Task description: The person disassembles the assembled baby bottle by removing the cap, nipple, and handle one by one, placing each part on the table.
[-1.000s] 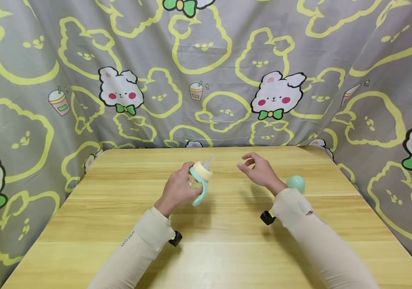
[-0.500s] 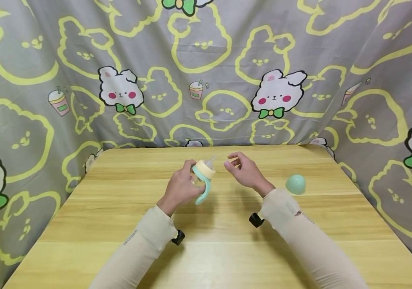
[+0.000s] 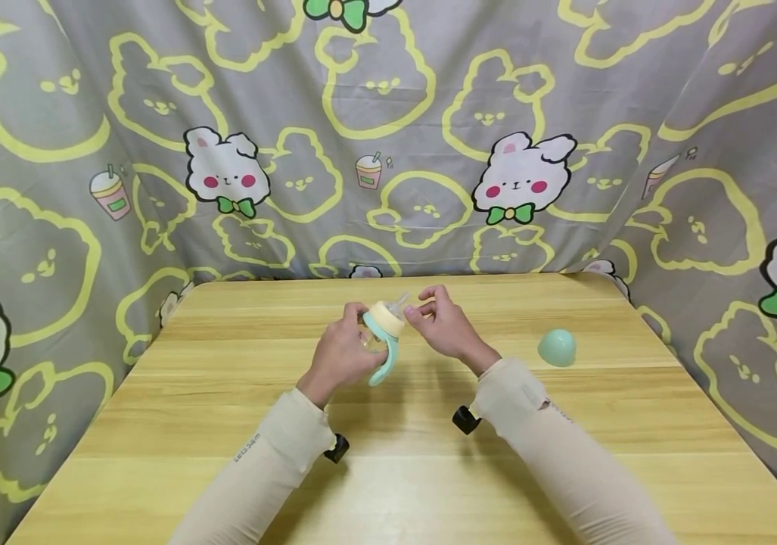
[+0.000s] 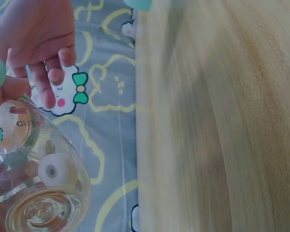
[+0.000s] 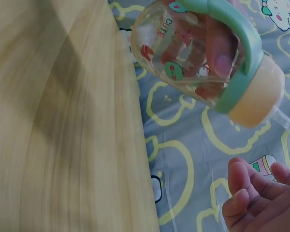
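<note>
My left hand (image 3: 339,354) grips a clear baby bottle (image 3: 384,321) above the table, tilted with its top toward the right. It has a cream collar (image 5: 258,94), a mint handle (image 5: 249,36) and a clear spout (image 3: 398,305). Through its wall, printed with small pictures and the word CUTE, a white weighted ball (image 4: 58,171) shows in the left wrist view. My right hand (image 3: 448,331) is right beside the spout, thumb tip close to it and fingers loosely bent. In the right wrist view those fingers (image 5: 239,181) stand apart from the thumb, around nothing.
On the right of the wooden table (image 3: 388,484) sits a mint dome-shaped cap (image 3: 557,348). A grey curtain (image 3: 422,98) with yellow outlines and white rabbits hangs behind the table and along both sides.
My right hand has moved left from near the cap to the bottle's spout. The left hand has shifted the bottle slightly right.
</note>
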`<state>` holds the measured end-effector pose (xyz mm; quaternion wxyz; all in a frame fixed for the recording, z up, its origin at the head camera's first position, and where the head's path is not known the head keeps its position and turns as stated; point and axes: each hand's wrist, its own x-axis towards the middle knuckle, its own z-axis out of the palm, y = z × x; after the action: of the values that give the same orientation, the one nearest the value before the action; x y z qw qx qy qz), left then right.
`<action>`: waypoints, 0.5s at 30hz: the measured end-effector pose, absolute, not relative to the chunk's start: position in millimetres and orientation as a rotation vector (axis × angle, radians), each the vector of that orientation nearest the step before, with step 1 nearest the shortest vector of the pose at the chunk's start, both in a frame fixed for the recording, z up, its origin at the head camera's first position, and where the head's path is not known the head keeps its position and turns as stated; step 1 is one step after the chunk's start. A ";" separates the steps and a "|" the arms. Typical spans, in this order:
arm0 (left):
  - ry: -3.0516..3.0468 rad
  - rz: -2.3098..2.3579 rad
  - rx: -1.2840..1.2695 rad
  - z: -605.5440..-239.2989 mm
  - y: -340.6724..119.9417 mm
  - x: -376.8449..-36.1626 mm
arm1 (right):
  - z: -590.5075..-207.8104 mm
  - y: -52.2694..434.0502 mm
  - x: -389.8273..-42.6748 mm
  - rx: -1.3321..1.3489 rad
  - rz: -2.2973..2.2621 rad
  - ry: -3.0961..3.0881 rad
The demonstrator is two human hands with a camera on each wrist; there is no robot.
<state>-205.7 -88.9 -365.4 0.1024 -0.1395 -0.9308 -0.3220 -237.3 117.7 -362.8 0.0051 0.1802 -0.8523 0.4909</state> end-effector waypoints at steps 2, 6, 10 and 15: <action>-2.747 -0.945 -0.405 -365.9 -88.5 -205.5 | -364.2 115.1 -236.2 0.571 1.563 -2.651; -2.750 -0.927 -0.393 -366.0 -88.0 -205.0 | -366.8 111.0 -234.9 0.640 1.583 -2.578; -2.753 -0.930 -0.373 -364.4 -87.6 -205.3 | -367.7 107.7 -234.1 0.741 1.548 -2.517; -2.748 -0.931 -0.329 -362.2 -87.2 -207.3 | -369.1 103.4 -234.2 0.767 1.490 -2.467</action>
<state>-207.3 -87.2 -362.2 0.1107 -0.1119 -0.9353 -0.3170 -234.2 103.4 -369.1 0.0793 0.2563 -0.8246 0.4981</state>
